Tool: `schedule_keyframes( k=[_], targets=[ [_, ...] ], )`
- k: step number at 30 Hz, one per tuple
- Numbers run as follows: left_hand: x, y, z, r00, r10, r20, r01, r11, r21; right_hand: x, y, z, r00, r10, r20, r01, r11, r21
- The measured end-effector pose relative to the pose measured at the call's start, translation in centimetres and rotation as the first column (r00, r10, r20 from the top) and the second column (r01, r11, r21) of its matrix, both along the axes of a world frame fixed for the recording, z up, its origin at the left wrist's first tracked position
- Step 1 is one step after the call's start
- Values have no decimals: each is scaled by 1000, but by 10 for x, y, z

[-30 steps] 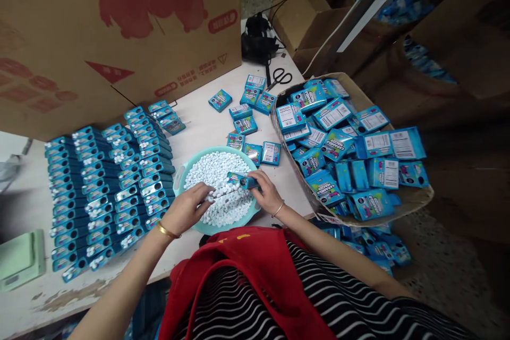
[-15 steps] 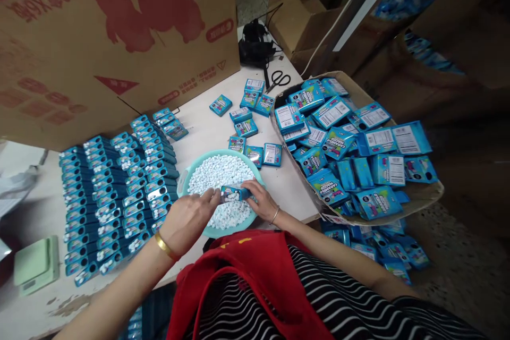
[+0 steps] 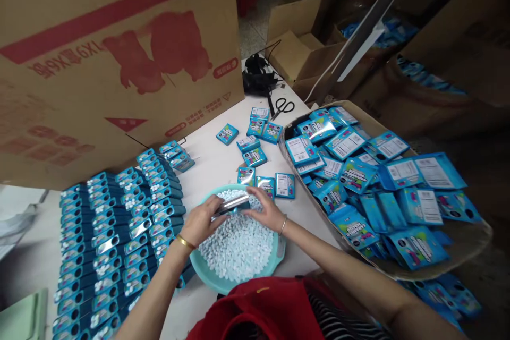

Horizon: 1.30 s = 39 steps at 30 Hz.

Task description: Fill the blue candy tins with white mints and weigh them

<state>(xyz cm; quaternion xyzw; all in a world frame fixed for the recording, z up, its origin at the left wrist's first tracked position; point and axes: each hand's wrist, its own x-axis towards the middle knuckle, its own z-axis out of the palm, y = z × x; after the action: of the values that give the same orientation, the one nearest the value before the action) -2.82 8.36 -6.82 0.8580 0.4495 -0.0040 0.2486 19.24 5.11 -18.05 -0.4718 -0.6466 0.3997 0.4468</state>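
Cardboard is everywhere we look, yet our hands meet over the round teal plastic basin (image 3: 207,272) heaped with small white pellets (image 3: 239,247). Our left hand (image 3: 202,221) and right hand (image 3: 268,211) each pinch an end of a slim blue box with a shiny clear face (image 3: 233,204), held level above the pellets. Rows of matching filled blue boxes (image 3: 119,234) cover the white table (image 3: 211,156) on the left; a shallow cardboard tray (image 3: 438,271) of glossy blue packets (image 3: 358,170) sits at the right.

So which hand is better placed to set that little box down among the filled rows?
Probably the left hand. It shares the small box with the right hand over the basin, and the rows of boxes lie on its side; the right would have to cross over.
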Motion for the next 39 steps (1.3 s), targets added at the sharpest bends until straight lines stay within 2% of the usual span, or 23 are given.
schedule_keyframes(
  k=[1, 3, 5, 7, 9, 11, 13, 15, 17, 18, 19, 21, 23, 25, 27, 29, 32, 34, 36, 39],
  targets=[
    [-9, 15, 0, 999, 38, 4, -38, 998, 48, 3, 19, -5, 995, -78, 55, 80, 996, -35],
    [-29, 47, -4, 991, 136, -8, -133, 979, 157, 8, 56, -16, 946, -176, 273, 217, 968, -126],
    [-50, 80, -12, 967, 241, -81, -216, 948, 234, 6, 88, -27, 837, -115, 535, 279, 931, -236],
    [-68, 109, -26, 922, 325, -212, -270, 929, 252, -3, 113, -37, 720, 29, 693, 297, 890, -345],
    [-82, 133, -42, 865, 360, -349, -296, 928, 225, -18, 128, -45, 652, 132, 746, 303, 857, -417],
    [-93, 150, -59, 819, 372, -437, -316, 928, 197, -32, 137, -53, 635, 161, 756, 316, 839, -444],
    [-100, 159, -71, 791, 416, -449, -355, 910, 216, -41, 141, -60, 651, 125, 749, 341, 833, -435],
    [-101, 158, -77, 776, 509, -373, -424, 858, 290, -46, 144, -66, 689, 52, 723, 366, 836, -409],
    [-96, 145, -73, 798, 556, -233, -472, 816, 333, -45, 145, -72, 743, -12, 669, 385, 826, -412],
    [-93, 134, -69, 829, 534, -166, -469, 826, 313, -43, 146, -73, 776, -40, 629, 390, 814, -430],
    [-89, 120, -63, 870, 480, -109, -441, 858, 264, -39, 145, -74, 812, -75, 579, 393, 804, -446],
    [-82, 83, -50, 948, 314, -43, -309, 946, 94, -29, 141, -70, 875, -186, 447, 396, 806, -440],
    [-76, 42, -43, 983, 174, -56, -178, 981, -80, -14, 133, -60, 898, -337, 283, 428, 820, -380],
    [-71, 3, -44, 978, 134, -162, -162, 972, -171, 3, 118, -45, 891, -440, 108, 449, 822, -350],
    [-63, -28, -54, 937, 176, -301, -233, 958, -167, 21, 97, -26, 880, -469, -68, 406, 821, -402],
    [-48, -48, -71, 900, 220, -376, -288, 948, -135, 36, 70, -7, 854, -466, -232, 306, 810, -500],
    [-15, -62, -100, 915, 237, -327, -292, 947, -130, 52, 25, 13, 784, -479, -395, 164, 774, -612],
    [8, -65, -116, 937, 230, -264, -275, 950, -148, 60, -4, 20, 754, -477, -452, 103, 765, -636],
    [26, -67, -127, 951, 223, -215, -260, 951, -165, 66, -28, 22, 761, -454, -463, 77, 773, -630],
    [36, -73, -130, 965, 223, -137, -247, 950, -193, 68, -53, 22, 824, -394, -407, 93, 803, -588]
  ],
)
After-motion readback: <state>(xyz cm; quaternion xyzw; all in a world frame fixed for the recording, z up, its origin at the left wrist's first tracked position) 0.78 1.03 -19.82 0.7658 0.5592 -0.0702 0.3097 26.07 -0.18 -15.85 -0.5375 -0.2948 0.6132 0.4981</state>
